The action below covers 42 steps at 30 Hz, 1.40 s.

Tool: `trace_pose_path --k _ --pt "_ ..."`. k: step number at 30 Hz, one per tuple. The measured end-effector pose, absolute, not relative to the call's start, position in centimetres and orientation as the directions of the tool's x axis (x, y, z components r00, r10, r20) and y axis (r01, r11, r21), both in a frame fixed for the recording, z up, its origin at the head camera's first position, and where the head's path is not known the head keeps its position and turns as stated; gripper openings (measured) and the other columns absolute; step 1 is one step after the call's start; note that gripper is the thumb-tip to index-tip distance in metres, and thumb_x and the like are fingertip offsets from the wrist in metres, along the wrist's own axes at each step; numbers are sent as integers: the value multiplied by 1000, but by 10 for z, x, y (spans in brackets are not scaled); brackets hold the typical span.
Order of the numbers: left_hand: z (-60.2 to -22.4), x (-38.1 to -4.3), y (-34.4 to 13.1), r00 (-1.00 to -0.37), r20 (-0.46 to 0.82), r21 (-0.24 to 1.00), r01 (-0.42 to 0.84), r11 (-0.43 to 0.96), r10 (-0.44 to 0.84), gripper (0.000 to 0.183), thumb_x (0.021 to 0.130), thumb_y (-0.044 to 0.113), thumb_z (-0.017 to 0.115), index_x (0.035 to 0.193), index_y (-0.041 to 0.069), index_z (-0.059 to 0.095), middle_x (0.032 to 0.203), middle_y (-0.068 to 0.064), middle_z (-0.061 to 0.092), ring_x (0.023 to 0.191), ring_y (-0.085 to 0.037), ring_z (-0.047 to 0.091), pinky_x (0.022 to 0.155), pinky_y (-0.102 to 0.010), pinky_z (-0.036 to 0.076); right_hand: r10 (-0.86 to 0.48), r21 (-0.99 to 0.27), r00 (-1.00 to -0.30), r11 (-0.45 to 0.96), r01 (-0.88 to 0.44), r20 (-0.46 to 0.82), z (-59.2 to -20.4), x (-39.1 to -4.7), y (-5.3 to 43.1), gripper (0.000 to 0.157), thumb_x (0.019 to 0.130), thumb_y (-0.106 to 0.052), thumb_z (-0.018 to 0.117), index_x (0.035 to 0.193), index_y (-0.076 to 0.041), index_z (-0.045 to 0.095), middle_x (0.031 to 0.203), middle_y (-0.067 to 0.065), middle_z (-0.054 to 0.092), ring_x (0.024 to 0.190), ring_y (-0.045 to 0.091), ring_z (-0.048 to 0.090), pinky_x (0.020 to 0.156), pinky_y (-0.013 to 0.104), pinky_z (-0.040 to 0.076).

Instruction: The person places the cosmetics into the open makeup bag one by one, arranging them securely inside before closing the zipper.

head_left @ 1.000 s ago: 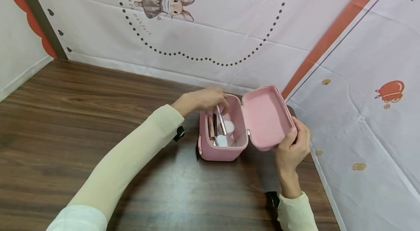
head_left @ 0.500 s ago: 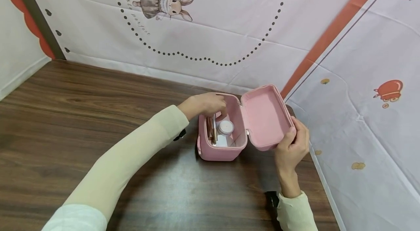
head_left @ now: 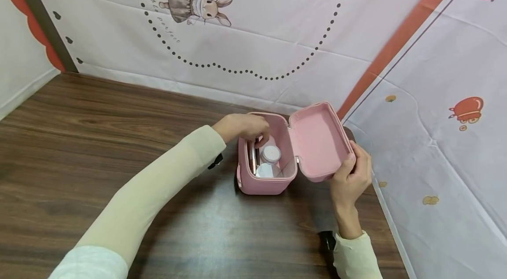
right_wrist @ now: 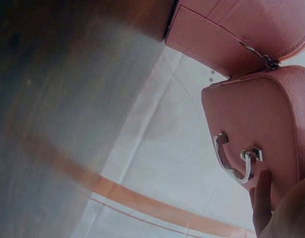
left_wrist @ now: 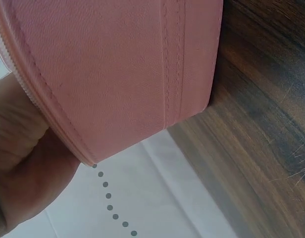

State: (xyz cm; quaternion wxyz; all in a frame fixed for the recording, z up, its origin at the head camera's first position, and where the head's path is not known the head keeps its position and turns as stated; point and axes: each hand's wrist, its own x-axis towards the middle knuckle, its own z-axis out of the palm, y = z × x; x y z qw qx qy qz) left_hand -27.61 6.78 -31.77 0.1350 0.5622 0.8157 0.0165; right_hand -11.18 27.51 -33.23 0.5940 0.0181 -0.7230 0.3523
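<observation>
A pink cosmetic case (head_left: pixel 263 185) stands on the table with its lid (head_left: pixel 321 138) swung out to the right. My left hand (head_left: pixel 253 127) reaches over the far left part of its rim, fingers curled down inside at the top of a slim silvery cosmetic tube (head_left: pixel 252 162) along the left wall; the fingertips are partly hidden. White-lidded jars (head_left: pixel 271 154) sit beside it. My right hand (head_left: pixel 352 173) grips the lid's right edge, thumb inside and fingers outside. In the right wrist view, fingers (right_wrist: pixel 263 198) press the lid's outer face near its handle (right_wrist: pixel 231 166).
The wood-grain table (head_left: pixel 190 226) carries the case near its back right corner. A printed white cloth (head_left: pixel 253 28) with a rabbit figure hangs close behind, and another cloth panel (head_left: pixel 447 160) rises along the right side.
My left hand has lowered the slim tube from a slant over the jars to upright along the case's left wall. The right hand keeps its grip on the lid.
</observation>
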Motion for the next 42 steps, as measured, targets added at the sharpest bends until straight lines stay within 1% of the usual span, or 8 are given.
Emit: trace_pose_path --k 9,12,17,21,24,28,32,42 --pt "-322 -278 65 -360 -137 216 898 383 923 33 76 -15 52 76 10 73 73 2 64 70 -14 52 67 -26 44 393 -488 -294 749 -448 871 -332 -111 274 28 87 -3 49 102 12 67 99 29 63 94 40 59 85 21 43" --pt "-329 -279 63 -356 -20 221 910 351 934 35 74 -16 51 82 11 72 78 -1 63 74 -16 52 74 -29 44 396 -491 -295 746 -449 870 -332 -111 275 28 87 -3 49 102 12 67 99 28 63 94 39 59 85 22 43" --pt "-345 -275 49 -416 228 269 896 354 880 30 81 -11 56 93 12 71 87 -2 59 87 -18 52 82 -32 43 402 -504 -308 739 -448 863 -332 -109 272 28 87 -3 48 103 11 67 100 29 63 95 39 58 85 22 43" --pt "-359 -261 37 -454 474 338 885 320 755 17 89 2 61 101 11 71 101 -4 61 100 -21 53 92 -34 40 410 -513 -312 737 -440 857 -331 -107 271 29 87 -4 48 103 12 67 100 29 63 96 39 58 86 23 42" --pt "-370 -246 28 -513 583 442 851 283 630 21 89 11 67 110 9 68 111 -7 60 109 -23 50 96 -36 37 410 -515 -315 737 -438 856 -331 -106 271 29 87 -5 48 104 12 66 101 29 63 96 39 58 86 22 42" --pt "-380 -228 17 -641 573 605 751 264 510 47 84 22 74 126 7 60 129 -11 52 124 -25 43 103 -41 33 408 -517 -322 735 -439 854 -330 -104 269 29 88 -5 48 104 11 67 102 28 63 96 39 58 86 22 41" --pt "-384 -218 8 -730 467 709 646 282 499 76 79 30 79 142 7 43 148 -12 35 137 -24 30 109 -44 26 403 -515 -324 730 -450 856 -329 -103 266 29 88 -4 48 106 11 66 104 28 63 98 40 58 87 23 42" --pt "-388 -218 -1 -677 388 784 599 161 625 108 66 19 88 150 0 23 157 -12 12 143 -25 12 112 -45 18 355 -492 -343 683 -540 870 -327 -103 260 40 91 -11 38 114 10 62 114 29 57 109 36 52 94 30 39"
